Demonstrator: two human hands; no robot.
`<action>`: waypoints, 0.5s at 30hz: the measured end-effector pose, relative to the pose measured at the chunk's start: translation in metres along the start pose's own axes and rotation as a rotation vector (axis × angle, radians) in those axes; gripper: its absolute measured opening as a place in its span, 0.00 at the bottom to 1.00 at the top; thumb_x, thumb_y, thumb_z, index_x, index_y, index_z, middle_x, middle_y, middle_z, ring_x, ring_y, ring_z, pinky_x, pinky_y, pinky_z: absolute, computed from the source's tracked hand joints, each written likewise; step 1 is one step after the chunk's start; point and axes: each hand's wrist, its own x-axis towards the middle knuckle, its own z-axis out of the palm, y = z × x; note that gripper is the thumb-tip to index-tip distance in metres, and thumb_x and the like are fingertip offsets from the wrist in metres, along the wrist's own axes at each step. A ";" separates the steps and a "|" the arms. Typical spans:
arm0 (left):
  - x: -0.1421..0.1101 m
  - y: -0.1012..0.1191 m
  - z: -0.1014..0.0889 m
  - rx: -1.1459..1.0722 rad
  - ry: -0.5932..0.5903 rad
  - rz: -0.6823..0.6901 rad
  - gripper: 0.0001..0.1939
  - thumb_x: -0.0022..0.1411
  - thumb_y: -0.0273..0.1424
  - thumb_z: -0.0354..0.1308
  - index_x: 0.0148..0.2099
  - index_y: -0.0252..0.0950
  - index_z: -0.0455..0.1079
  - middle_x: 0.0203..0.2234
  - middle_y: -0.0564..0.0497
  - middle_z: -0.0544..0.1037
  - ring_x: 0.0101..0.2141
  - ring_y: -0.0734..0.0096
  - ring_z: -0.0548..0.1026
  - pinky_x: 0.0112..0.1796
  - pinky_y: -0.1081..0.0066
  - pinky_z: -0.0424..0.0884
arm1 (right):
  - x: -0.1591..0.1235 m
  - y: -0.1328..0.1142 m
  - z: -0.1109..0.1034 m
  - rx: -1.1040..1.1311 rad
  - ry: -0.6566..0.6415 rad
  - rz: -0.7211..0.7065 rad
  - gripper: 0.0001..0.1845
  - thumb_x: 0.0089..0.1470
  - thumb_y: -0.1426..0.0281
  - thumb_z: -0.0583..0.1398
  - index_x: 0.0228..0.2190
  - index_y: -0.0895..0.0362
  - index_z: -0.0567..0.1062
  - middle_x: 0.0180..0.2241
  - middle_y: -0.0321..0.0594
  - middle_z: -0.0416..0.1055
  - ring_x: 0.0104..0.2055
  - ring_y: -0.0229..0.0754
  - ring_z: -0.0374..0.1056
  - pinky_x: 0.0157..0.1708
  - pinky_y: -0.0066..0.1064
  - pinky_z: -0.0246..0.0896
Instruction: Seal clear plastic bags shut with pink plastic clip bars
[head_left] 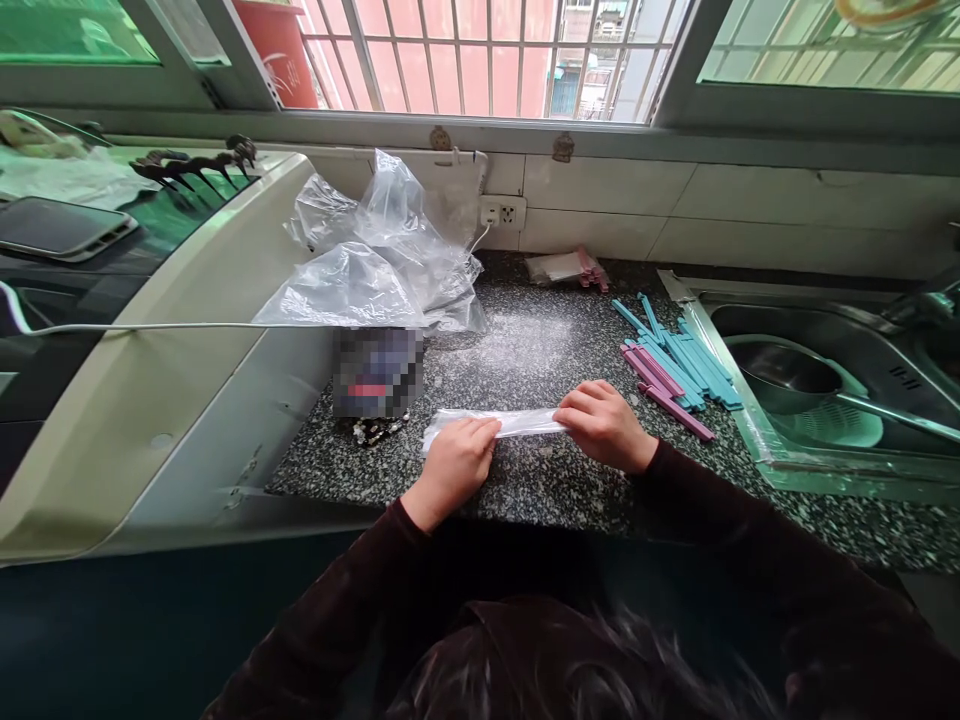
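A clear plastic bag, folded into a long narrow strip, stretches between my two hands just over the speckled countertop. My left hand is closed on the strip near its left end, which sticks out beyond the fingers. At the other end my right hand pinches it between thumb and fingers. To the right of my right hand lie pink sealing clips and a pile of blue sealing clips.
Crumpled clear plastic bags lie at the back left, above a blurred-out dark object. A small packet with pink clips rests by the wall. A sink with a pan is at right; a white appliance stands at left.
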 end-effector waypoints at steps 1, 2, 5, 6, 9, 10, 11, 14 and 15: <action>0.002 -0.001 -0.007 -0.085 -0.036 -0.061 0.14 0.61 0.27 0.47 0.42 0.31 0.73 0.36 0.42 0.79 0.37 0.62 0.76 0.39 0.63 0.70 | 0.001 0.003 -0.003 0.073 0.023 0.022 0.08 0.55 0.74 0.54 0.28 0.57 0.72 0.27 0.40 0.71 0.32 0.39 0.59 0.33 0.32 0.52; 0.005 -0.001 -0.014 -0.188 -0.084 -0.129 0.14 0.61 0.29 0.47 0.41 0.32 0.73 0.35 0.43 0.79 0.37 0.63 0.76 0.39 0.65 0.70 | 0.003 0.007 -0.008 0.152 0.039 0.051 0.07 0.54 0.73 0.55 0.28 0.58 0.72 0.27 0.40 0.71 0.32 0.39 0.59 0.33 0.32 0.53; 0.017 0.002 -0.038 -0.587 -0.343 -0.307 0.17 0.62 0.36 0.48 0.38 0.31 0.74 0.32 0.45 0.80 0.33 0.66 0.76 0.35 0.70 0.70 | 0.013 0.015 -0.025 0.352 0.080 0.188 0.08 0.54 0.71 0.56 0.25 0.58 0.70 0.27 0.40 0.70 0.32 0.39 0.60 0.34 0.33 0.57; 0.021 0.004 -0.045 -0.729 -0.437 -0.354 0.17 0.61 0.37 0.48 0.39 0.31 0.74 0.33 0.45 0.80 0.32 0.67 0.76 0.33 0.71 0.69 | 0.018 0.018 -0.031 0.411 0.077 0.242 0.09 0.54 0.69 0.56 0.24 0.57 0.70 0.26 0.40 0.69 0.32 0.39 0.61 0.34 0.33 0.58; 0.033 0.013 -0.062 -1.042 -0.611 -0.401 0.17 0.61 0.38 0.50 0.38 0.30 0.74 0.34 0.45 0.79 0.31 0.70 0.76 0.36 0.71 0.69 | 0.030 0.024 -0.047 0.623 -0.032 0.395 0.11 0.54 0.66 0.56 0.23 0.57 0.69 0.27 0.39 0.69 0.32 0.37 0.62 0.34 0.32 0.60; 0.035 0.015 -0.065 -1.083 -0.636 -0.413 0.18 0.61 0.38 0.50 0.38 0.29 0.74 0.33 0.45 0.79 0.30 0.71 0.75 0.36 0.72 0.69 | 0.033 0.025 -0.051 0.685 -0.082 0.442 0.11 0.53 0.65 0.56 0.25 0.58 0.70 0.27 0.39 0.69 0.31 0.37 0.63 0.33 0.32 0.60; 0.037 0.018 -0.067 -1.103 -0.649 -0.426 0.18 0.60 0.38 0.51 0.37 0.29 0.74 0.32 0.44 0.79 0.29 0.72 0.75 0.36 0.72 0.69 | 0.036 0.026 -0.054 0.734 -0.130 0.487 0.10 0.52 0.64 0.57 0.27 0.58 0.71 0.28 0.38 0.69 0.31 0.36 0.63 0.33 0.31 0.60; 0.038 0.023 -0.065 -1.114 -0.659 -0.456 0.18 0.59 0.39 0.52 0.37 0.28 0.75 0.31 0.43 0.79 0.28 0.73 0.75 0.34 0.73 0.69 | 0.041 0.025 -0.054 0.835 -0.208 0.596 0.12 0.49 0.62 0.59 0.29 0.59 0.73 0.27 0.38 0.69 0.29 0.35 0.63 0.30 0.29 0.58; 0.037 0.024 -0.064 -1.116 -0.656 -0.463 0.18 0.59 0.39 0.52 0.37 0.28 0.75 0.31 0.43 0.79 0.28 0.72 0.75 0.34 0.73 0.69 | 0.042 0.024 -0.052 0.861 -0.205 0.625 0.13 0.49 0.62 0.59 0.28 0.60 0.72 0.26 0.37 0.69 0.28 0.34 0.62 0.28 0.28 0.57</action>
